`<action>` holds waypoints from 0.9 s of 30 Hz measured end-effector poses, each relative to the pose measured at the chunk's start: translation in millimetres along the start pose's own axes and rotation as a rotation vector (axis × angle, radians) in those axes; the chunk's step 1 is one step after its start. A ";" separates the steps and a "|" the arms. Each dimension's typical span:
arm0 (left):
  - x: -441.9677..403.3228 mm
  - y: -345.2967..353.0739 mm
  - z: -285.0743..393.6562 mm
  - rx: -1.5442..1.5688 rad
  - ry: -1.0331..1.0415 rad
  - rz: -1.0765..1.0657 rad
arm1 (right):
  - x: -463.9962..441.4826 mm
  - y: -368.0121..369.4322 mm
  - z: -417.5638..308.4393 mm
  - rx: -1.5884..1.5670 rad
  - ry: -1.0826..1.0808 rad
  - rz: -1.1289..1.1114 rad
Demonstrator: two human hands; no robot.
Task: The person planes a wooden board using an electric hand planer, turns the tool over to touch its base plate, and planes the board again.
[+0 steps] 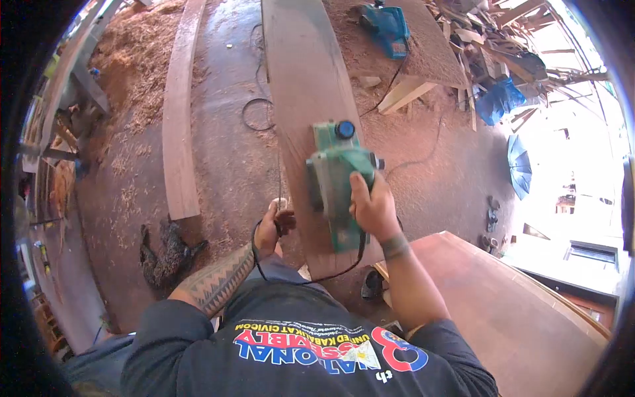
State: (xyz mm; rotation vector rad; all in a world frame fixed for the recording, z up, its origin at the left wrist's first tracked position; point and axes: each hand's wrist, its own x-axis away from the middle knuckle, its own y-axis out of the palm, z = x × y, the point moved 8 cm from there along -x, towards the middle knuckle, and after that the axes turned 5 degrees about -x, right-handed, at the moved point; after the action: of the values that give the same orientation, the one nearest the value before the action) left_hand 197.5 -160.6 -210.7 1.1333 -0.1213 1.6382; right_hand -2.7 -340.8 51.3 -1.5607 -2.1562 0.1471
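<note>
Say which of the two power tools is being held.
The green power planer, gripped by the right hand over the wide board; the blue power tool sits farther off with no hand on it.

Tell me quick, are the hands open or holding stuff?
Left hand: fingers partly curled, by the black cord; can't tell if gripping.
Right hand: closed, holding the green planer.

In front of me, a wide board (311, 79) is carrying a green planer (340, 169), which is sitting near the end closest to me, toward the right edge. Beneath, the brown floor (228, 149) is holding scattered wood shavings (142, 73).
</note>
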 end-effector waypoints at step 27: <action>1.2 -11.4 153.3 0.121 0.229 0.024 | -379.9 62.7 -147.7 -0.083 -0.264 -0.066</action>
State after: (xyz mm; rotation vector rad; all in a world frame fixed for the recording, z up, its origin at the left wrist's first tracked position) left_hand 299.0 -245.2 -132.3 1.0287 0.1132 1.8038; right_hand 207.3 -695.7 42.0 -1.5885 -2.4423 0.2572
